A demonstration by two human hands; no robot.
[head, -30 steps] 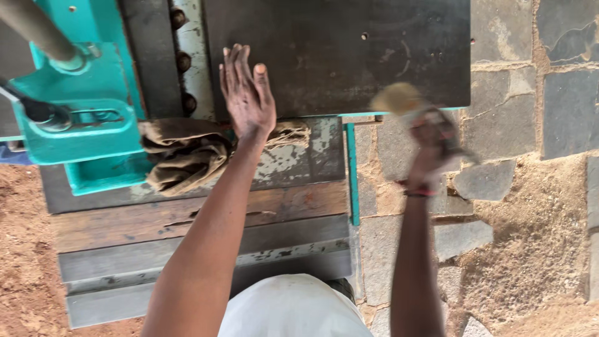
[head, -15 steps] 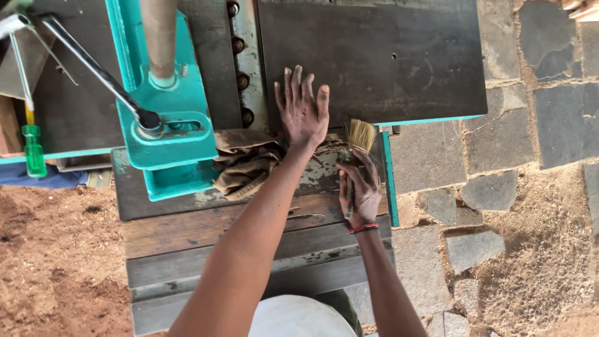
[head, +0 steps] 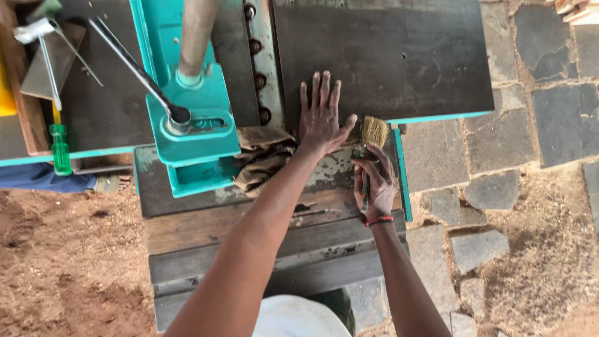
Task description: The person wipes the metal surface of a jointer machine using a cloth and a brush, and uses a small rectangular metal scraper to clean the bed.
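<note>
Head view looks straight down on a bench [head: 262, 249] of grey weathered planks, with a big dark steel plate [head: 399, 56] running across its far edge. That plate looks mostly bare and clean from here, just faint scratches and a couple of small holes, so I'd guess any sweeping of it is largely done or only the near strip is left. Can't see loose dust on it at this size, honestly.

Bolted at the bench's left far corner is a teal press [head: 187, 118] with a brown upright post and a dark metal lever. Beyond it, near the left edge, sit a green screwdriver [head: 60, 150] and some bent metal bits.

A crumpled brown rag [head: 262, 156] lies just beside the press base, touching the near edge of the plate. It's not in either hand.

Left hand [head: 319, 118] is flat on the plate, fingers spread, palm down, gripping nothing. Right hand [head: 374, 184] is wrapped around the handle of a brush [head: 373, 134], bristles pointing away and resting right at the plate's near edge, close to the bench's right edge. The bristles sit just beside the left thumb.

Ground is stone paving on the right, reddish sawdust on the left.
</note>
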